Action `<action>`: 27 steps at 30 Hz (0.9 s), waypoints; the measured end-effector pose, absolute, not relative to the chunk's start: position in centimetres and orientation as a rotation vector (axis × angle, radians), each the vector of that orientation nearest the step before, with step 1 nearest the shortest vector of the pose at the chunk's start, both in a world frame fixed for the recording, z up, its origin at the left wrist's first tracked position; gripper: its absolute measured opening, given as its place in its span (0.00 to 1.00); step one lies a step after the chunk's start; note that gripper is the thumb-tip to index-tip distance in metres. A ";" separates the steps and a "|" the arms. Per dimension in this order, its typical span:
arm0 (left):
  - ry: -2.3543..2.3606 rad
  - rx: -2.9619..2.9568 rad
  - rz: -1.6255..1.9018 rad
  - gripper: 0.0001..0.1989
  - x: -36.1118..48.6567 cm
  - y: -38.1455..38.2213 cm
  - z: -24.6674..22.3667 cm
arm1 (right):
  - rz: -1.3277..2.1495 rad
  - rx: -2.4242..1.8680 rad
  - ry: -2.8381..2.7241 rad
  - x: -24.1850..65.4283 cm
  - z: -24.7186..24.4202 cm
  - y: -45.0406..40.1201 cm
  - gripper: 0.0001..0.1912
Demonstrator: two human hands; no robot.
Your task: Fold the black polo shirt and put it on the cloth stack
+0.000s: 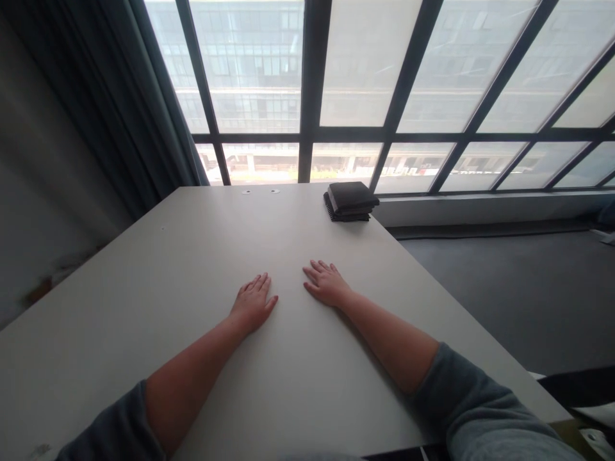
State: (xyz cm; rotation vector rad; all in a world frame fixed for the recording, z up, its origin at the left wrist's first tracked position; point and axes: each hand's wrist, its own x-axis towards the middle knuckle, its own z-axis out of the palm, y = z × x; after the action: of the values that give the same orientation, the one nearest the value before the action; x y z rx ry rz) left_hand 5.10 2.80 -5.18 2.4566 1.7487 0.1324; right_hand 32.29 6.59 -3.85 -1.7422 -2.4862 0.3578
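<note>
White table (206, 243) is standing right in front of the person, its broad top running away toward the window, and both hands are lying on it, palms down. Near the middle of the surface, the left hand (252, 305) is resting with its fingers stretched forward and slightly parted, the thumb angling out toward the other hand. Just beside it, with a gap between the two, the right hand (327, 285) is lying a little farther forward, its fingers fanned out and the thumb pointing inward. Both forearms are slanting in from the near side, and grey sleeves (480, 400) are covering them around the elbows.

Beyond the right hand, a stack of dark folded items (350, 200) is sitting at the far right corner; I cannot tell what they are made of. Two small pale fittings (275, 191) are lying along the far edge. Past that, a dark-framed window (254, 70) is letting in bright light, a dark curtain (154, 109) is hanging at the left, and grey floor (509, 282) is stretching away on the right.
</note>
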 end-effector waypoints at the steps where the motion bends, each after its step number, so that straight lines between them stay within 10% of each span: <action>1: 1.751 2.454 0.128 0.33 5.2 2.9 -5.2 | 0.355 -1.746 -2.484 32.3 -3.9 7.1 0.35; 27: 1.405 2.510 0.193 0.31 4.1 2.6 -6.1 | 0.104 -2.128 -2.138 37.0 -5.6 23.2 0.34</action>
State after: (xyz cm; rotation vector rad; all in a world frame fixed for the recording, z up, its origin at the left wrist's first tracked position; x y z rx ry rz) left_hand 4.13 2.61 -6.10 2.5104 1.4053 0.1928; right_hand 37.00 23.16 -5.64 -2.1284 -2.1375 0.1042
